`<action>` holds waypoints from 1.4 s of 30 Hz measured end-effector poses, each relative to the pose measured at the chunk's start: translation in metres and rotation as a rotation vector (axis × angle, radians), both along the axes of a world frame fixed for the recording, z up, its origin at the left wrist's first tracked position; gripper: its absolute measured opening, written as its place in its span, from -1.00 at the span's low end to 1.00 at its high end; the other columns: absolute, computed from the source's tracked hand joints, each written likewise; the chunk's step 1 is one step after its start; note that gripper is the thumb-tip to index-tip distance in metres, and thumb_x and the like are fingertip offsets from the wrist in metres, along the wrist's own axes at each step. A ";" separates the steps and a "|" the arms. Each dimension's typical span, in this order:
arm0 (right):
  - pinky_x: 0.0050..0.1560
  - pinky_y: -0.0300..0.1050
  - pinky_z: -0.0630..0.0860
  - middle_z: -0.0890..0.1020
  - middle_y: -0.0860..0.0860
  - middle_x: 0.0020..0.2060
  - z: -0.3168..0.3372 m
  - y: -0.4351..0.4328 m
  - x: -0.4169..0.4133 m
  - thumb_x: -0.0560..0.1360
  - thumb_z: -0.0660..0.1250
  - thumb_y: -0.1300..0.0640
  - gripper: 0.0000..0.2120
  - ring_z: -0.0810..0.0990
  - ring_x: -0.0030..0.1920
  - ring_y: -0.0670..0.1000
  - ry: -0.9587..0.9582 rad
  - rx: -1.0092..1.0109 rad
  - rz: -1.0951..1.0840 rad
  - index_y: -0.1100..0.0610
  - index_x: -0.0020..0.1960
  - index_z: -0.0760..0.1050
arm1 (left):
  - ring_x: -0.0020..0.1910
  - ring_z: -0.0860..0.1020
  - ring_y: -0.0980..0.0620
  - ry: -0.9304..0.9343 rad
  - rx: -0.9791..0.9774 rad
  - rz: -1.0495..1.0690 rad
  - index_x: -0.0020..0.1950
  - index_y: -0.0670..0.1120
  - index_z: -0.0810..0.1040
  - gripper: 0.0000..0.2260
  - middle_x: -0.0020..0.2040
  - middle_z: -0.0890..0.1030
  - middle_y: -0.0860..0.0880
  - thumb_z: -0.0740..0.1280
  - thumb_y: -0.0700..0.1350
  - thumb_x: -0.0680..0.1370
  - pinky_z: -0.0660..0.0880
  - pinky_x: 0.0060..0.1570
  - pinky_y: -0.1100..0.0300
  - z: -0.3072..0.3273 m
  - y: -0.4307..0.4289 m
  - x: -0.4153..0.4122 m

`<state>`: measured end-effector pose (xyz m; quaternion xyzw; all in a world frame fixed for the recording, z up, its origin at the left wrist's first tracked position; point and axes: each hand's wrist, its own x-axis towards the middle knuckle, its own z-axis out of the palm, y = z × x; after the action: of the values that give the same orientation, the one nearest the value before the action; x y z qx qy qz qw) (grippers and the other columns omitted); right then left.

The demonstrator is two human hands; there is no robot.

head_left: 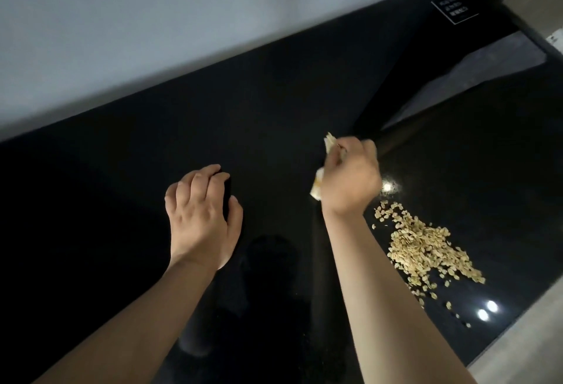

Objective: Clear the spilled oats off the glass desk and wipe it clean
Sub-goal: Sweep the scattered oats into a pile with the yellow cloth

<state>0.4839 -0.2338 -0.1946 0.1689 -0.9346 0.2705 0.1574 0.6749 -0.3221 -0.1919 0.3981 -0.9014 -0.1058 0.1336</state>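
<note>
Judged the job barely begun: found the heap of pale rolled oats (426,249) unswept on the glossy black glass desk (137,201), just beside the right forearm (365,277). Noted the right hand (350,179) clutching a crumpled pale cloth (316,191); could not tell whether the curled left hand (201,216) held anything.

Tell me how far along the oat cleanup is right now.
Done: nothing visibly yet; the pile of pale rolled oats lies together on the black glass desk, with strays around it. In hand: the right hand grips a crumpled pale yellow cloth near the pile; the left hand rests on the glass, fingers bent. Left: gather and remove the oats, then wipe the desk.
</note>
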 end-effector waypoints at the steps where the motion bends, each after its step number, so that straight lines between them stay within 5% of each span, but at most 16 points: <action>1: -0.41 -0.26 0.23 0.57 -0.01 -0.21 0.000 0.017 0.002 0.39 0.44 0.17 -0.93 0.56 -0.35 0.00 0.011 0.017 -0.029 0.05 -0.14 0.61 | 0.27 0.39 -0.11 -0.001 0.001 -0.003 0.21 -0.15 0.50 -0.62 0.27 0.47 -0.06 0.12 0.02 0.52 0.24 0.33 -0.14 0.000 0.000 0.000; 7: -0.41 -0.23 0.25 0.58 0.00 -0.23 -0.002 0.093 0.010 0.40 0.44 0.18 -0.96 0.56 -0.39 0.05 0.023 0.051 -0.145 0.08 -0.15 0.60 | 0.29 0.38 -0.13 -0.007 0.011 -0.006 0.22 -0.15 0.50 -0.61 0.29 0.46 -0.07 0.11 0.02 0.53 0.24 0.35 -0.16 0.001 0.000 0.001; 11: -0.34 -0.20 0.30 0.59 0.04 -0.18 0.016 0.093 0.016 0.44 0.40 0.20 -0.96 0.56 -0.33 0.05 -0.044 -0.118 -0.143 0.12 -0.12 0.63 | 0.31 0.36 -0.13 -0.007 0.015 -0.005 0.24 -0.13 0.49 -0.64 0.30 0.45 -0.06 0.13 0.01 0.54 0.21 0.36 -0.15 0.000 0.001 0.001; 16: -0.28 -0.53 0.29 0.51 -0.08 -0.17 0.056 0.088 0.046 0.48 0.39 0.20 -0.94 0.45 -0.26 -0.12 -0.128 -0.292 -0.017 0.12 -0.07 0.63 | 0.36 0.32 -0.14 -0.081 0.060 -0.012 0.31 -0.14 0.47 -0.64 0.37 0.41 -0.08 0.24 -0.04 0.56 0.17 0.40 -0.13 0.007 0.004 0.001; 21: -0.23 -0.50 0.31 0.52 -0.08 -0.17 0.076 0.119 0.097 0.48 0.40 0.18 -0.95 0.46 -0.26 -0.22 -0.299 -0.224 0.085 0.07 -0.08 0.63 | 0.47 0.18 -0.02 -0.127 0.241 -0.045 0.44 -0.06 0.34 -0.59 0.48 0.28 0.01 0.22 -0.04 0.59 0.11 0.48 -0.04 0.038 0.014 0.015; 27: -0.26 -0.44 0.34 0.56 -0.09 -0.10 0.103 0.160 0.160 0.50 0.38 0.14 -0.93 0.53 -0.15 -0.15 -0.378 -0.152 0.106 0.05 -0.03 0.62 | 0.29 0.42 0.04 -0.093 0.508 -0.093 0.41 0.00 0.38 -0.62 0.38 0.40 0.04 0.24 0.04 0.60 0.46 0.22 0.06 0.092 0.043 0.069; 35: -0.22 -0.44 0.30 0.52 -0.11 -0.10 0.155 0.200 0.245 0.53 0.34 0.11 -0.89 0.49 -0.14 -0.14 -0.413 -0.135 0.028 0.04 0.02 0.61 | 0.02 0.43 0.23 -0.073 0.599 -0.239 0.39 0.04 0.41 -0.62 0.35 0.44 0.08 0.25 0.06 0.59 0.36 -0.05 0.30 0.141 0.085 0.173; 42: -0.21 -0.38 0.35 0.52 -0.09 -0.09 0.175 0.259 0.286 0.56 0.28 0.04 -0.86 0.50 -0.14 -0.12 -0.464 -0.110 -0.114 0.00 0.06 0.57 | 0.26 0.44 0.18 -0.112 0.646 -0.427 0.38 0.04 0.42 -0.65 0.32 0.45 0.12 0.27 0.02 0.59 0.42 0.22 0.22 0.165 0.144 0.204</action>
<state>0.7697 0.0256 -0.0197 0.0406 -0.9377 0.3430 -0.0375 0.8788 -0.1785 -0.0272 0.2286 -0.8900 -0.3877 -0.0732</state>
